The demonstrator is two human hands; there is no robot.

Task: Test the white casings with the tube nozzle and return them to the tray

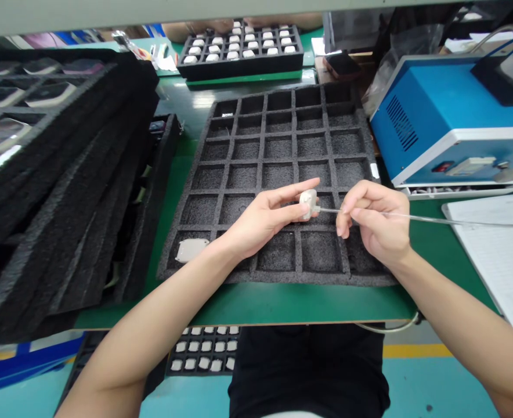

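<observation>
My left hand [274, 217] pinches a small pale plastic piece [307, 203] between thumb and fingers, above the black foam tray [256, 194]. Closed around a thin clear tube [439, 220], my right hand [376, 217] is just to the right of it. The tube's near end meets a small fitting at the side of the pale piece, and its other end runs off to the right edge. In the tray's front left compartment lies a flat pale part [192, 249].
Tall stacked foam trays [65, 232] crowd the left side. A blue machine box [448, 116] stands at right, with paper sheets [495, 244] in front. Behind, a person's arms [195, 29] rest by another tray [239, 67] of white parts. A shelf edge [152, 14] crosses overhead.
</observation>
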